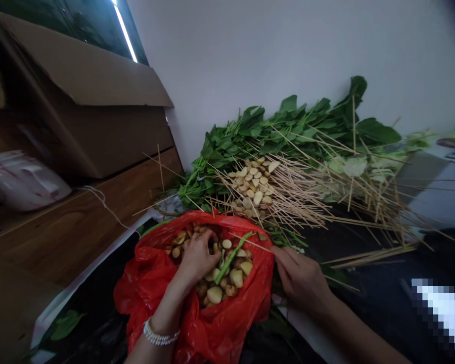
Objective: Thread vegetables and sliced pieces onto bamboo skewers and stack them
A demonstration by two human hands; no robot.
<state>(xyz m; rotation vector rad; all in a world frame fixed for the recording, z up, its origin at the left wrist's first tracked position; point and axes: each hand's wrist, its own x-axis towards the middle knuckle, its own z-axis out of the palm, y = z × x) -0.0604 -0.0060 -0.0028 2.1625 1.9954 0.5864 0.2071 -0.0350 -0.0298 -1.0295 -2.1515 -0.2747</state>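
A red plastic bag (151,278) stands open, holding cut pieces of potato (214,294) and a green stalk (233,258). Inside it, my left hand (200,253) reaches down among the pieces with its fingers curled together; what they grip is hidden. At the bag's right rim, my right hand (299,273) pinches a thin wooden skewer (252,243), whose tip points left over the potatoes. Beyond the bag, potato slices (255,184) sit threaded on a pile of skewers (299,192).
Green leafy vegetables (258,126) lie along the white wall (288,45), with pale leaves (354,167) to their right. At left, a cardboard box (98,126) and a whitish plastic container (26,179) stand on a wooden surface (125,202). Loose skewers (375,255) lie right of the bag.
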